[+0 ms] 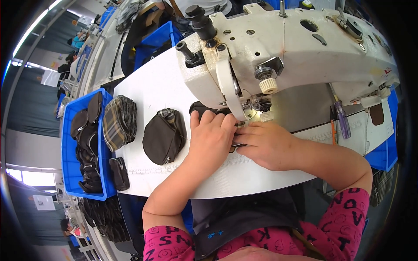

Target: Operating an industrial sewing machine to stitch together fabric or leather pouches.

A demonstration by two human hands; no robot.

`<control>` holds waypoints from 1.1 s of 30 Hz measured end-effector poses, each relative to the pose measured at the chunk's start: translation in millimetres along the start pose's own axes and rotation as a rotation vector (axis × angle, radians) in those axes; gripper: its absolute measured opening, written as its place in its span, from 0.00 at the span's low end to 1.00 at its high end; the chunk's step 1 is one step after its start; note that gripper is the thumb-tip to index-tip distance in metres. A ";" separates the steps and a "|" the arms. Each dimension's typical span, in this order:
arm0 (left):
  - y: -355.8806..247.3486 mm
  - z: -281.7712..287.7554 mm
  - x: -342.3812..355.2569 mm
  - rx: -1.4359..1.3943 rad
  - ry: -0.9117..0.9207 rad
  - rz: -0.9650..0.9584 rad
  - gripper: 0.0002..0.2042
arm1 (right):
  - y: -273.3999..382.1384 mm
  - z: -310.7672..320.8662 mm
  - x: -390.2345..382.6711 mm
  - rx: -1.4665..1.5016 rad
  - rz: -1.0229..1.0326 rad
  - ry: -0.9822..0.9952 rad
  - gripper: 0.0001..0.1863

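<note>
A white sewing machine stands over the white table, its needle area lit. Under its presser foot lies a dark fabric piece with a bit of plaid showing, mostly covered by my hands. My left hand presses its closed fingers on this piece, left of the needle. On the near side of the needle, my right hand pinches the piece's edge, thumb and fingers together. Left of my left hand rests a round dark brown pouch with a plaid side and a zipper; a thread runs from it towards my hand.
A blue bin with dark pouches stands at the left, beside stacked plaid pieces and a small dark pouch. A purple-handled screwdriver and an orange tool lie right. Another blue bin stands behind, near a person.
</note>
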State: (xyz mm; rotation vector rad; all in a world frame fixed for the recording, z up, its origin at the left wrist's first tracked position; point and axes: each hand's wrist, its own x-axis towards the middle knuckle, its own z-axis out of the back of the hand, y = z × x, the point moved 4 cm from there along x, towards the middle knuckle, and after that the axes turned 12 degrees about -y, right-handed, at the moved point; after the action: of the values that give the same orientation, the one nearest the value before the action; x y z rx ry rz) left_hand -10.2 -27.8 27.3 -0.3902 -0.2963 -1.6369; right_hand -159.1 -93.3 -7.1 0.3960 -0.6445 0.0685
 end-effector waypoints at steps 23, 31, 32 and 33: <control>9.8 -13.0 0.2 -0.383 -0.107 0.004 0.12 | 12.0 9.6 -3.0 -0.132 0.083 -0.056 0.10; 3.0 -10.6 2.2 -0.323 -0.164 -0.109 0.10 | 20.5 9.5 -3.3 -0.153 0.076 -0.061 0.13; 2.6 -10.9 1.3 -0.282 -0.174 -0.077 0.10 | 20.9 9.3 -3.1 -0.155 0.076 -0.032 0.14; 2.5 -10.8 1.6 -0.243 -0.185 -0.048 0.10 | 21.0 9.3 -3.3 -0.156 0.073 -0.034 0.14</control>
State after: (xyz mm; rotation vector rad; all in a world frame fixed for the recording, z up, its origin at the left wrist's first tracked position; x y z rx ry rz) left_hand -8.7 -33.9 18.1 -0.7255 -0.2468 -1.6925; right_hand -170.9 -77.3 4.8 0.2238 -0.6926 0.0811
